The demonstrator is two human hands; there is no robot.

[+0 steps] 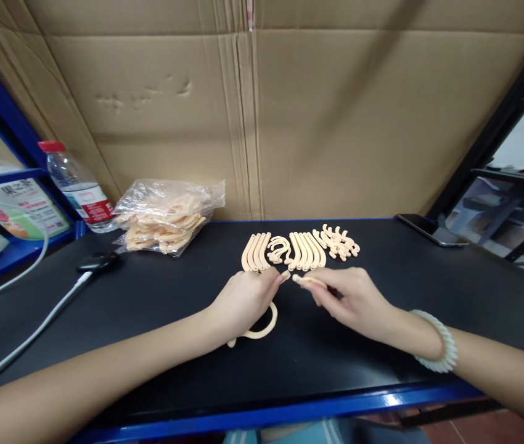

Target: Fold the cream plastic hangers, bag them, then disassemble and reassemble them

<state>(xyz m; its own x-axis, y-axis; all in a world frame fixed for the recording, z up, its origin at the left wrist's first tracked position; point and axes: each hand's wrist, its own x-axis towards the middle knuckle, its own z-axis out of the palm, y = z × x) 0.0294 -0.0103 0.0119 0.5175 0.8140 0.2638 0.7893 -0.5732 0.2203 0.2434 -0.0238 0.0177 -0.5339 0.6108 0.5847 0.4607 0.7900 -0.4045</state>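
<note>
My left hand (246, 299) is closed in a pinch, and a short pale end (285, 275) shows at its fingertips. Below that palm is a beige curved piece (269, 325), shaped like a hook; whether it lies on the table or hangs from the hand I cannot tell. Between thumb and fingers, my right hand (359, 301) pinches a slim beige plastic piece (306, 280), its end pointing left. A small gap separates the two ends. Just beyond the hands lie a left row of curved beige strips (256, 251) and a right row of similar strips (307, 250).
Small curved pieces (279, 250) sit between the rows, and a pile of hooked bits (338, 242) lies to the right. A clear bag of beige parts (167, 216), a bottle (81, 188), a black device with a white cable (98, 262) and a phone (428, 230) surround the black tabletop (336, 364).
</note>
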